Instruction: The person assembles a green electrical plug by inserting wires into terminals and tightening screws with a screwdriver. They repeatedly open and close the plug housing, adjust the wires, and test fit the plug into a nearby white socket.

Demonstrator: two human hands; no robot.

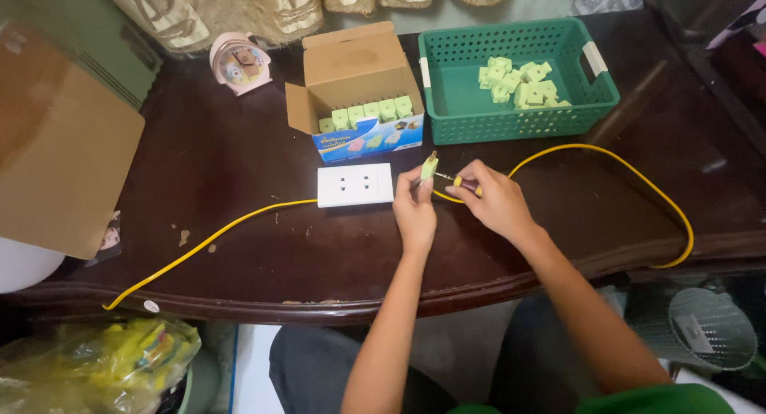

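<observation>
Left hand (415, 210) pinches green plug (429, 167), right hand (496, 200) grips screwdriver (456, 180) (tip at 12 o'clock); slip risk, tip could jab fingers.

We see two bare forearms, with the left hand (415, 214) and the right hand (496, 202) ungloved and free of rings, watches or bands. Near the bottom edge a bright green fabric sleeve (654, 400) covers the right upper arm, and dark grey trousers (319, 374) clothe the lap.
</observation>
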